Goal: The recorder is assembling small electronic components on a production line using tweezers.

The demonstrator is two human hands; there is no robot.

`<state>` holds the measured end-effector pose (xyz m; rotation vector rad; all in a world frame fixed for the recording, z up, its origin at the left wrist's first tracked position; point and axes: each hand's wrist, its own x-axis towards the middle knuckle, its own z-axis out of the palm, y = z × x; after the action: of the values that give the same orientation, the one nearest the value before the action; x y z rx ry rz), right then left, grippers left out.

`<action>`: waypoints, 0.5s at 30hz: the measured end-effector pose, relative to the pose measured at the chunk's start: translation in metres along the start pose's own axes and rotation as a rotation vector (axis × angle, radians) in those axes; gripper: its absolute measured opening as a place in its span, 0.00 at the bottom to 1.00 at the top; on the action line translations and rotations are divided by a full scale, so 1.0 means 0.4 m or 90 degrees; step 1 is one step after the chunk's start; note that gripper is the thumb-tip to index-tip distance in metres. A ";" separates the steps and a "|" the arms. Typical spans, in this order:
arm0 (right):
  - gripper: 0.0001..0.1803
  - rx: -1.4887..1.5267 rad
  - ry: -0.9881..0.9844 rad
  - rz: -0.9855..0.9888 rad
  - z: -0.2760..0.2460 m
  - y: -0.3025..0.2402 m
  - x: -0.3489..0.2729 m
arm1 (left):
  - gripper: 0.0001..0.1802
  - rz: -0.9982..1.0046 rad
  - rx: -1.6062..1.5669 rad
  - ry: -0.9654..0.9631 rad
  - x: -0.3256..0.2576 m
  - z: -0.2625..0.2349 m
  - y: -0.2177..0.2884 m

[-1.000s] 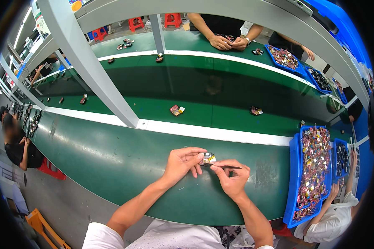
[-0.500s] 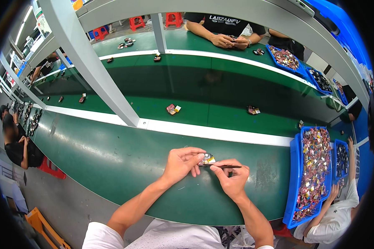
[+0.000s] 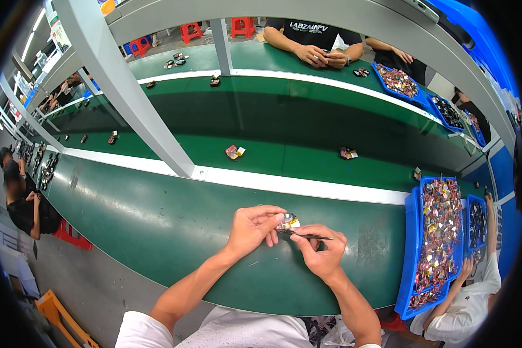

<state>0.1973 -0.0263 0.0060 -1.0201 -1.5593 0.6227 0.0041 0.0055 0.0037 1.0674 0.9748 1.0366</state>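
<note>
The left hand (image 3: 250,227) pinches a small, light, likely fragile silver-and-yellow component (image 3: 288,222) by its edges, while the right hand (image 3: 319,250) grips thin dark metal tweezers (image 3: 307,235) just beside it.

Small dark part with yellow tab (image 3: 288,221), pinched above green bench, thin dark tweezers (image 3: 307,235) touching it

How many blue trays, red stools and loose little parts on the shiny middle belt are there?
Blue trays: 4, first, then
Red stools: 3, first, then
Parts on the middle belt: 2, one and one
Total: 9
</note>
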 end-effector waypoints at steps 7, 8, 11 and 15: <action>0.07 -0.029 -0.019 -0.058 -0.002 -0.011 0.007 | 0.13 -0.007 -0.006 -0.010 -0.001 -0.001 0.003; 0.07 -0.029 -0.019 -0.058 0.000 -0.010 0.006 | 0.13 -0.006 -0.006 -0.010 -0.001 -0.002 0.002; 0.07 -0.044 -0.017 -0.095 0.006 -0.007 0.002 | 0.13 -0.034 0.014 -0.037 -0.002 0.001 0.002; 0.08 -0.082 -0.012 -0.132 0.008 -0.006 -0.006 | 0.13 -0.033 0.048 -0.012 -0.003 0.019 -0.003</action>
<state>0.1935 -0.0292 0.0059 -0.9336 -1.7130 0.3930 0.0113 0.0024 0.0041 1.1055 1.0274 0.9517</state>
